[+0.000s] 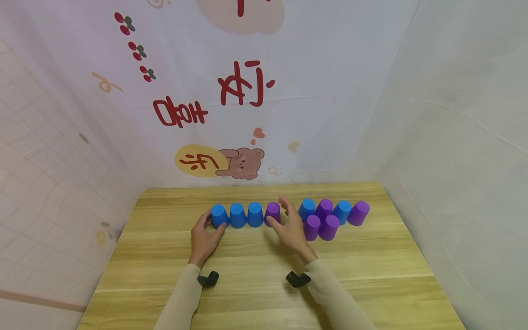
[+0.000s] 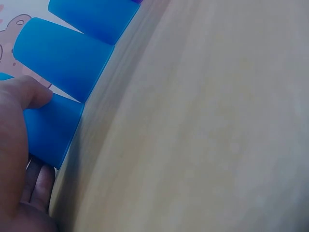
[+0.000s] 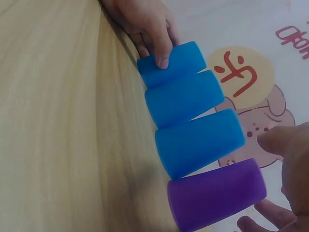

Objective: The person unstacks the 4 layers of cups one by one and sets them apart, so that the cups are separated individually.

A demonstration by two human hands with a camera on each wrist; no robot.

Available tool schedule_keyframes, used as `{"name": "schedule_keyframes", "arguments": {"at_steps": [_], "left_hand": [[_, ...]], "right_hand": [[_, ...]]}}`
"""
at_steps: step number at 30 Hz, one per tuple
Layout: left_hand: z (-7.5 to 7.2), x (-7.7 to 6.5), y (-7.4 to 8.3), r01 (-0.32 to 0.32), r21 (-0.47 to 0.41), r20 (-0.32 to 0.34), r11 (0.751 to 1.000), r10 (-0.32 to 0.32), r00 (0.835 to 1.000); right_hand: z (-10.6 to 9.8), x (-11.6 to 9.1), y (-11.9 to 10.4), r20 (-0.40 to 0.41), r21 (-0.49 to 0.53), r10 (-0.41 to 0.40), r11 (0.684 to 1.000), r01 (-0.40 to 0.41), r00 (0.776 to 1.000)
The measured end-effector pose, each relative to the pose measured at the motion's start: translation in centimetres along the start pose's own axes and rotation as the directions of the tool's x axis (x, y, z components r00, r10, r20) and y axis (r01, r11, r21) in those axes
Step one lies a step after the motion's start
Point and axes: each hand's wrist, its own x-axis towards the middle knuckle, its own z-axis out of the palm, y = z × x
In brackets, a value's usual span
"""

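A row of upturned plastic cups stands on the wooden table: three blue ones and a purple cup (image 1: pixel 272 211) at the right end. My left hand (image 1: pixel 204 239) holds the leftmost blue cup (image 1: pixel 219 215), thumb on its near side and fingers round its left side. In the left wrist view, that thumb lies across the blue cup (image 2: pixel 57 123). My right hand (image 1: pixel 292 230) is beside the purple cup with thumb and fingers spread. The right wrist view shows its thumb (image 3: pixel 277 139) apart from the purple cup (image 3: pixel 217 195), with other fingertips past the cup's narrow end.
To the right stands a second group of upturned cups, with two blue ones and several purple ones, among them a front purple cup (image 1: pixel 329 228). A printed white curtain (image 1: pixel 321 114) hangs behind the table (image 1: pixel 255 293) and along its sides.
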Motion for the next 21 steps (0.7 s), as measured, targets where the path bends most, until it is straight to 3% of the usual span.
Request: {"name": "schedule_keyframes", "arguments": {"at_steps": [10,21], "left_hand": [[0.19,-0.02,0.0,-0.008,0.028,-0.023,1.0,0.009,1.0],[0.05,0.0,0.03,0.009,0.028,-0.006,1.0,-0.009,1.0]], "right_hand": [[0.8,0.62,0.69,0.002,-0.002,0.062,0.998,-0.062,0.998],[1.04,0.69,0.76,-0.015,0.001,0.051,0.999,-0.051,0.999]]}}
